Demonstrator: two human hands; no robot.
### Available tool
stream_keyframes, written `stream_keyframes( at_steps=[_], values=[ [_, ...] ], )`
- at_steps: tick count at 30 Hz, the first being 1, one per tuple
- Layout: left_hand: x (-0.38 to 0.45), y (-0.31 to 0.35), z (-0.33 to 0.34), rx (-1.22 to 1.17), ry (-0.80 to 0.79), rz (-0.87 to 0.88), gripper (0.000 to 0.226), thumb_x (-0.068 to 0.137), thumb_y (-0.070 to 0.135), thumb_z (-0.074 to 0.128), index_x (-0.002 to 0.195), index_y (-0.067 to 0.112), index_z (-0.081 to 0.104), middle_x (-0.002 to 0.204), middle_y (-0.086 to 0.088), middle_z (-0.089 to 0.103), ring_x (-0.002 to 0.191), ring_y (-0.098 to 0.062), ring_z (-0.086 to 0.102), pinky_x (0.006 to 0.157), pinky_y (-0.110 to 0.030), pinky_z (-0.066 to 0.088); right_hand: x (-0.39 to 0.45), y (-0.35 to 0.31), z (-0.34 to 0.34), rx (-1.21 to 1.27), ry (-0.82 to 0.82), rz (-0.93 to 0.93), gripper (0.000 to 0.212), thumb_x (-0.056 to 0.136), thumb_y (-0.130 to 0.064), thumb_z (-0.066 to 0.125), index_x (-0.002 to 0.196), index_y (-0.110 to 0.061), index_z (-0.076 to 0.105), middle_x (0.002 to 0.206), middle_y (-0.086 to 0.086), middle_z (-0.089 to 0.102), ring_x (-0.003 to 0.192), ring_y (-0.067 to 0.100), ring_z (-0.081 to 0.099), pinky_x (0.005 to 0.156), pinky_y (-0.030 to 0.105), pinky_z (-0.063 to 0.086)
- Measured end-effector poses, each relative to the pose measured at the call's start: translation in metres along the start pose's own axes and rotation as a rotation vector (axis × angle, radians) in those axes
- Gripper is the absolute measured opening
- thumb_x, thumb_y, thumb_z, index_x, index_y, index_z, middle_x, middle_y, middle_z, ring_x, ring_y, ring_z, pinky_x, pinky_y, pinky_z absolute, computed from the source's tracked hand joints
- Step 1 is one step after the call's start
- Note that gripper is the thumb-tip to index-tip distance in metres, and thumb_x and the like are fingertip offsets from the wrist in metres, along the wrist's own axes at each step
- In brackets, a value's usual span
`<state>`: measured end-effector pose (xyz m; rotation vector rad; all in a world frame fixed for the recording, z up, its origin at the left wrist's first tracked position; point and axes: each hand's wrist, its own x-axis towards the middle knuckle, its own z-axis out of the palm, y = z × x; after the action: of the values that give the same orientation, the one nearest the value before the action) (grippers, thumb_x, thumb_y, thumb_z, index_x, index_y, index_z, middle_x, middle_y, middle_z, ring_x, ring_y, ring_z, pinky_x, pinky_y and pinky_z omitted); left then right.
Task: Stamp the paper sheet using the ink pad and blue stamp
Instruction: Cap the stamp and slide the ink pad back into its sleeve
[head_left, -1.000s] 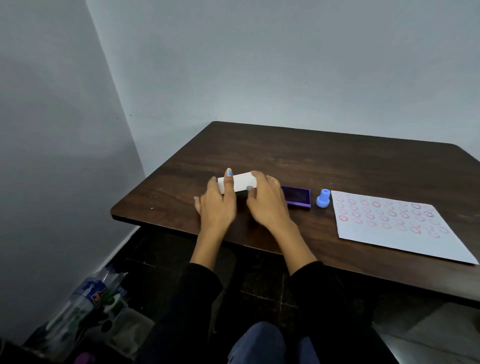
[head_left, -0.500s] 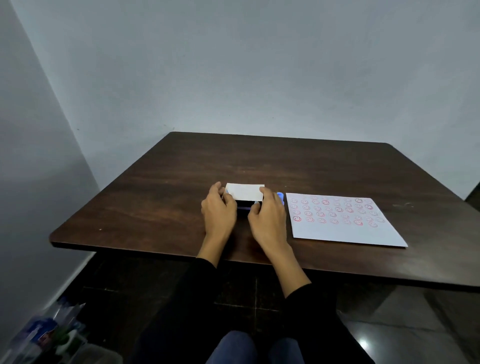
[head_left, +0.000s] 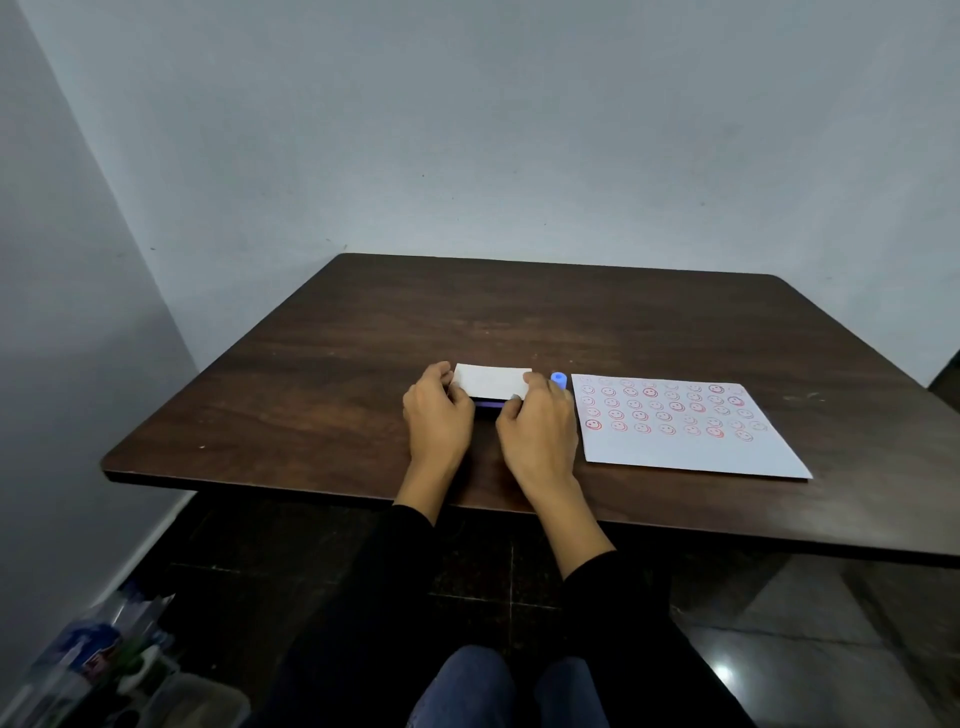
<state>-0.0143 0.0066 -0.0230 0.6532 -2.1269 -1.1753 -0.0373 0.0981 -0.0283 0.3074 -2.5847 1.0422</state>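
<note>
Gripping blank white lid (head_left: 492, 383) two-handed.

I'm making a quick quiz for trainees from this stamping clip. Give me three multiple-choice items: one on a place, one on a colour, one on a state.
1. Where does the blue stamp stand?
A. between the right hand and the paper sheet
B. on the paper sheet
C. at the table's far edge

2. What colour are the smiley prints on the paper sheet?
A. green
B. red
C. black

3. What is happening with the white lid of the ink pad?
A. it lies alone on the table
B. both hands hold it over the pad
C. it rests on the sheet

Answers:
1 A: the stamp shows just past the right hand, beside the sheet's left edge.
2 B: all rows are red.
3 B: the left hand and the right hand grip its ends.
</note>
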Motion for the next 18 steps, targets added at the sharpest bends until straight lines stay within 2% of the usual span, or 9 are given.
stream_keyframes(
  at_steps=[8, 18],
  values=[
    [0.0005, -0.0024, 0.0001, 0.013, -0.011, 0.016, 0.033, 0.088, 0.004, 0.050, 0.120, -0.001, 0.057, 0.118, -0.017, 0.065, 0.115, -0.028, 0.058, 0.101, -0.038, 0.045, -0.0008, 0.0003, -0.0047, 0.026, -0.013, 0.028, 0.028, 0.091, -0.008, 0.045, 0.115, 0.000, 0.057, 0.112, 0.017, 0.063, 0.112, 0.030, 0.053, 0.090, 0.034, 0.044],
    [0.0020, -0.0040, 0.0004, 0.066, -0.050, 0.040, 0.032, 0.088, 0.005, 0.051, 0.119, 0.002, 0.060, 0.118, -0.015, 0.066, 0.115, -0.028, 0.058, 0.102, -0.037, 0.044, -0.0018, 0.0004, -0.0067, 0.074, -0.004, 0.047, 0.027, 0.091, -0.006, 0.046, 0.113, 0.004, 0.059, 0.110, 0.020, 0.064, 0.111, 0.031, 0.055, 0.098, 0.032, 0.040]
  ],
)
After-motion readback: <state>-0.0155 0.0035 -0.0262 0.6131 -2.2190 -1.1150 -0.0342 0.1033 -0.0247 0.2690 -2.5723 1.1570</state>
